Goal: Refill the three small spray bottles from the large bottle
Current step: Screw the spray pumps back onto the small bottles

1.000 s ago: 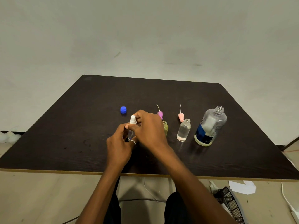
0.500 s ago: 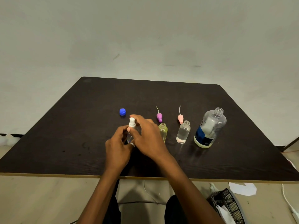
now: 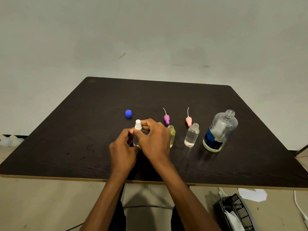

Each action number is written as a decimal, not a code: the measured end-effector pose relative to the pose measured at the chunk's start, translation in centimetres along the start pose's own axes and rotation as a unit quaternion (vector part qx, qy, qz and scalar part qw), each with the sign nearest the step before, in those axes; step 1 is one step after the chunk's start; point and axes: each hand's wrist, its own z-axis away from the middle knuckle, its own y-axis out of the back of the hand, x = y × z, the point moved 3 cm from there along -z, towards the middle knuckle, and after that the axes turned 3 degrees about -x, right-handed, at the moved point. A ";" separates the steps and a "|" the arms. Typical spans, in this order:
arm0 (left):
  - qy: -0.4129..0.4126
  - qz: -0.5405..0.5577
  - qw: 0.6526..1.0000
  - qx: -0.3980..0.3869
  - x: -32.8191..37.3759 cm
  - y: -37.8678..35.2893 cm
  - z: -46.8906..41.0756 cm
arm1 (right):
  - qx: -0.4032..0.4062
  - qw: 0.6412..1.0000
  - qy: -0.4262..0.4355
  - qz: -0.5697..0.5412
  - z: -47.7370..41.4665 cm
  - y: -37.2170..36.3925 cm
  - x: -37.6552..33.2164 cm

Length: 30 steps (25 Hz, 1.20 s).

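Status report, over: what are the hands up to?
Left hand grips white-topped spray bottle; right hand pinches its top. Yellow bottle, clear bottle uncapped. Yellow bottle crowds right hand.

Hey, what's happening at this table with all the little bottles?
A person holds a white-topped small bottle in both hands: the left hand grips its body, the right hand pinches its top. The yellow bottle and clear bottle stand open, their purple top and pink top lying behind them. The large bottle stands uncapped beside them.
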 end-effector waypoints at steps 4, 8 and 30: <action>0.011 -0.006 1.000 0.000 0.2 0.1 0.1 | 0.037 0.999 -0.014 0.029 0.2 -0.1 -0.8; -0.003 0.004 1.000 -0.002 0.7 0.3 0.3 | 0.022 0.998 -0.017 0.050 0.3 -0.2 -1.2; -0.010 -0.002 1.000 0.006 0.2 -0.1 0.2 | -0.033 0.999 -0.008 0.033 0.6 1.4 -1.2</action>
